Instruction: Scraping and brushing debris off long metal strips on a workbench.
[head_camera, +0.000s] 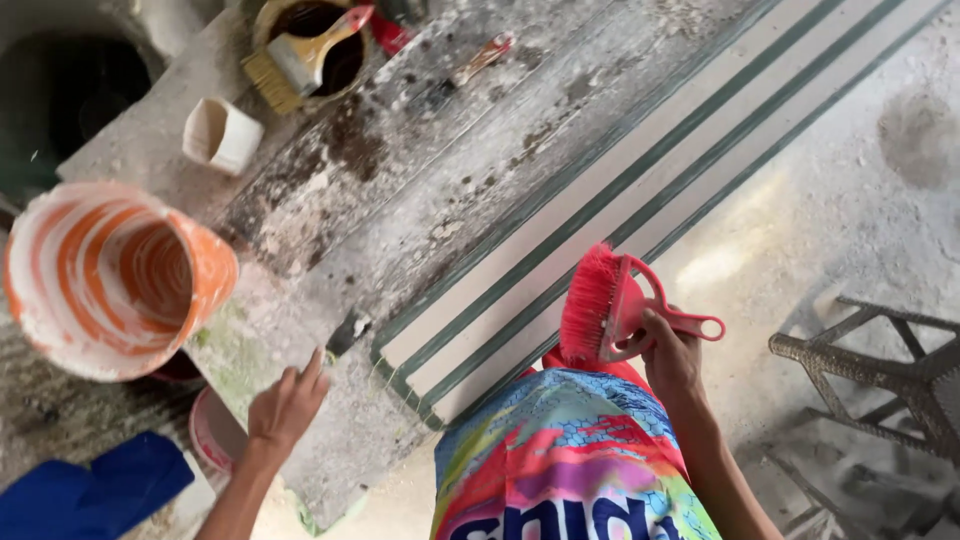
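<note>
My right hand (672, 362) grips a red plastic hand brush (608, 305) by its handle, bristles up and to the left, just over the near end of a long white board with green grooved stripes (640, 190). My left hand (288, 405) holds a small scraper (345, 334) with a dark blade, its tip resting on the stained workbench (440, 160) by the board's near-left corner. The striped board runs diagonally from near my body to the upper right.
An orange bucket smeared with white (115, 280) stands at the left. A white cup (222, 135) lies on the bench. A paintbrush (300, 55) rests across a dark can (320, 40) at the top. A wicker stool frame (890, 370) stands at right. Blue cloth (90, 495) lies at bottom left.
</note>
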